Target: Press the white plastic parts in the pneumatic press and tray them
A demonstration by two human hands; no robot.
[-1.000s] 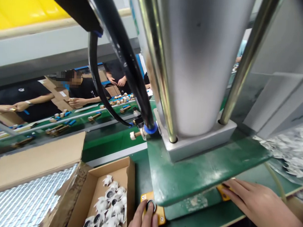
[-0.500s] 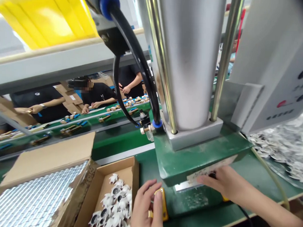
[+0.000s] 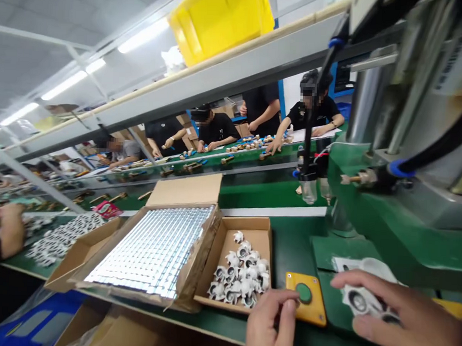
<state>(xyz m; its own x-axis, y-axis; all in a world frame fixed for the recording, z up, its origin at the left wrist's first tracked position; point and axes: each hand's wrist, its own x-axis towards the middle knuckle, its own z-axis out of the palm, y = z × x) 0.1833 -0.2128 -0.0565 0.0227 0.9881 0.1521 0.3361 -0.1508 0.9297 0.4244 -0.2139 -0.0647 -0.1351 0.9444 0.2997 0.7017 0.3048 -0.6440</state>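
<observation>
My right hand [image 3: 411, 320] is at the lower right, in front of the green press base [image 3: 388, 234]. Its index finger and thumb are closed around a white plastic part with a dark ring [image 3: 359, 301]. A flat white sheet [image 3: 379, 266] lies under the part. My left hand [image 3: 269, 320] is loosely curled at the bottom centre. Its fingertips rest at the left edge of a yellow switch box [image 3: 313, 312] with a green button [image 3: 304, 293]. I see nothing in the left hand.
A small cardboard box [image 3: 228, 238] left of the button holds several white ringed parts. Beside it stands a larger carton of shiny silver pieces [image 3: 156, 246]. Another person's hand [image 3: 9, 228] works at the far left. Several people sit behind a green conveyor [image 3: 254, 163]. A yellow bin [image 3: 221, 16] sits overhead.
The view has swung left and away from the press. My right hand has come out from under the press plate with a white part. My left hand has slid off the button.
</observation>
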